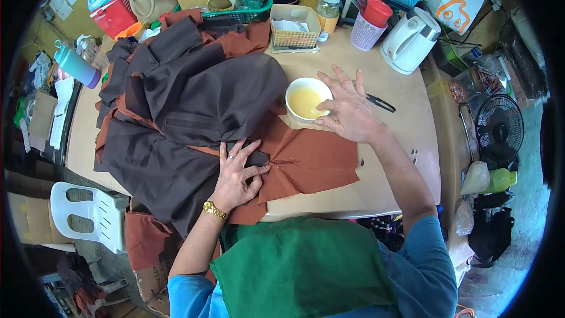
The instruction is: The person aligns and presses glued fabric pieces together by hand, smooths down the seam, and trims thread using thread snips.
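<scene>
My left hand (236,178) lies on the fabric where a dark grey garment (194,100) meets a rust-brown cloth piece (318,162). Its fingers are spread, with the index finger and thumb near a small slit in the brown cloth. My right hand (352,109) is at the right side of a white bowl (308,99) that holds a yellowish substance. One fingertip reaches over the bowl's rim, and the other fingers are apart. Black thread snips (381,103) lie just right of my right hand.
Along the table's back stand a woven basket (294,26), a glass jar (328,7), a purple cup (368,30) with a red one in it, and a white kettle (411,41). A tumbler (76,65) is at the left. A white chair (88,215) stands front left.
</scene>
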### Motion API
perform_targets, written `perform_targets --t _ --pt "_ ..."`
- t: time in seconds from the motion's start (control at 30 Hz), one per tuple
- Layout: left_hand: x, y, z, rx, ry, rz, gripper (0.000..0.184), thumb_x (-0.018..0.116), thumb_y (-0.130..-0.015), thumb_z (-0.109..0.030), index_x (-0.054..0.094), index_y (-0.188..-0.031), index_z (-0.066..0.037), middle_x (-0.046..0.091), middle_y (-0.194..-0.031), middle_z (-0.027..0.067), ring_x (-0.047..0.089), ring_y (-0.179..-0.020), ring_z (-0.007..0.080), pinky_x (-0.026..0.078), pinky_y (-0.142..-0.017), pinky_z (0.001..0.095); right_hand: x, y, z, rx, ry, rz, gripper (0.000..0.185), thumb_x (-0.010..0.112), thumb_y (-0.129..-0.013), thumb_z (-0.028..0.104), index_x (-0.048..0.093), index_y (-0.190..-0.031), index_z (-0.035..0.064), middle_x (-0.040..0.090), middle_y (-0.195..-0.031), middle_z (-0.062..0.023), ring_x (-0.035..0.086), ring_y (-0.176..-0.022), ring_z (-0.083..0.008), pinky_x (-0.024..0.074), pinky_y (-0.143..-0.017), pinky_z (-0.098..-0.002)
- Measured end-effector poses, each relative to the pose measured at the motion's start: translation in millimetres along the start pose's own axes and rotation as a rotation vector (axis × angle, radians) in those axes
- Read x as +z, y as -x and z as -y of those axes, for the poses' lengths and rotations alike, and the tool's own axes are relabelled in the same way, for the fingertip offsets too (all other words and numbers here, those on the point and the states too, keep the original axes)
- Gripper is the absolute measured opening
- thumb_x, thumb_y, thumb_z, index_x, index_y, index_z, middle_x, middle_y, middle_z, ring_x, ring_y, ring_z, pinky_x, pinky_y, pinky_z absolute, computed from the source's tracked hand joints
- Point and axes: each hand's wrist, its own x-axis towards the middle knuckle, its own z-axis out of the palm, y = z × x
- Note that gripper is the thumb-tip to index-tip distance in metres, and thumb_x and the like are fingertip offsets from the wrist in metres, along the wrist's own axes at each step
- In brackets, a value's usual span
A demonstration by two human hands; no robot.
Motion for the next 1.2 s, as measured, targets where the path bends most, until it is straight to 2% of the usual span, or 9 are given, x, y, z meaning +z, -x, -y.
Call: perform_targets --t 0.03,0.1,0.23,0.3,0.5,0.7,0.83,1.0,1.2 --pt "0 0 0 -0.004 0.001 0.000 0.026 0.070 -0.074 -0.012 0.083 -0.094 -0.021 0.055 -0.150 0.0088 0.041 -0.146 0.0400 0.014 -0.120 0.0720 0 3 -2 -0.002 -0.001 0.003 0.044 0.074 -0.087 0.050 0.079 -0.112 0.0135 0.034 -0.165 -0.0137 0.011 -0.158 -0.0399 0.0000 -0.123 -0.0712" --pt "-1 -1 0 0.010 -0.021 -0.002 0.026 0.070 -0.074 -0.012 0.083 -0.094 -0.021 0.055 -0.150 0.0088 0.042 -0.146 0.0397 0.014 -0.121 0.0714 1 11 -5 -0.098 0.022 -0.216 0.036 0.077 -0.087 0.045 0.077 -0.088 0.0092 0.048 -0.152 -0.0161 0.029 -0.150 -0.0419 0.0163 -0.120 -0.0706" --pt "-1 0 0 -0.004 -0.019 0.000 0.026 0.070 -0.074 -0.011 0.083 -0.094 -0.021 0.055 -0.149 0.0088 0.042 -0.146 0.0393 0.015 -0.121 0.0710 -9 39 0 -0.121 -0.232 -0.420 0.031 0.080 -0.086 0.035 0.070 -0.088 0.0059 0.056 -0.137 -0.0147 0.044 -0.137 -0.0386 0.0314 -0.115 -0.0590" --pt "-1 0 0 0.012 -0.018 -0.010 0.026 0.070 -0.074 -0.012 0.083 -0.094 -0.021 0.055 -0.150 0.0087 0.042 -0.146 0.0388 0.014 -0.121 0.0705 14 54 3 -0.170 -0.890 0.063 0.036 0.080 -0.086 0.033 0.070 -0.107 0.0053 0.059 -0.124 -0.0145 0.050 -0.124 -0.0337 0.0399 -0.104 -0.0478" --pt "-1 0 0 0.006 -0.021 0.010 0.027 0.070 -0.074 -0.012 0.083 -0.095 -0.021 0.054 -0.151 0.0076 0.040 -0.147 0.0383 0.014 -0.121 0.0704 64 53 25 -0.388 -0.537 0.118 0.057 0.077 -0.089 0.042 0.067 -0.133 0.0078 0.053 -0.114 -0.0130 0.050 -0.109 -0.0306 0.0417 -0.098 -0.0433" --pt "-1 -1 0 -0.002 -0.023 0.014 0.027 0.070 -0.074 -0.012 0.083 -0.096 -0.021 0.054 -0.152 0.0083 0.040 -0.147 0.0389 0.014 -0.120 0.0715 59 43 32 -0.428 -0.385 0.187 0.063 0.074 -0.089 0.053 0.068 -0.136 0.0109 0.050 -0.112 -0.0126 0.048 -0.107 -0.0309 0.0411 -0.097 -0.0441" --pt "0 0 2 -0.002 -0.020 0.021 0.027 0.070 -0.074 -0.013 0.083 -0.096 -0.021 0.054 -0.152 0.0088 0.040 -0.147 0.0392 0.015 -0.120 0.0721 52 41 35 -0.382 -0.338 0.280 0.061 0.075 -0.088 0.053 0.070 -0.133 0.0111 0.052 -0.117 -0.0143 0.049 -0.112 -0.0319 0.0417 -0.100 -0.0451" --pt "1 0 3 0.000 -0.011 0.010 0.029 0.070 -0.073 -0.013 0.084 -0.097 -0.021 0.054 -0.151 0.0091 0.041 -0.147 0.0394 0.014 -0.120 0.0721 61 65 7 -0.467 -0.435 0.127 0.055 0.084 -0.083 0.042 0.072 -0.125 0.0086 0.054 -0.131 -0.0190 0.052 -0.121 -0.0383 0.0429 -0.105 -0.0505" --pt "0 -1 0 -0.002 -0.018 0.014 0.029 0.070 -0.073 -0.012 0.084 -0.097 -0.021 0.054 -0.151 0.0093 0.040 -0.147 0.0395 0.014 -0.120 0.0725 58 58 2 -0.449 -0.513 0.170 0.064 0.083 -0.083 0.045 0.065 -0.135 0.0123 0.056 -0.125 -0.0160 0.054 -0.116 -0.0358 0.0452 -0.098 -0.0498"
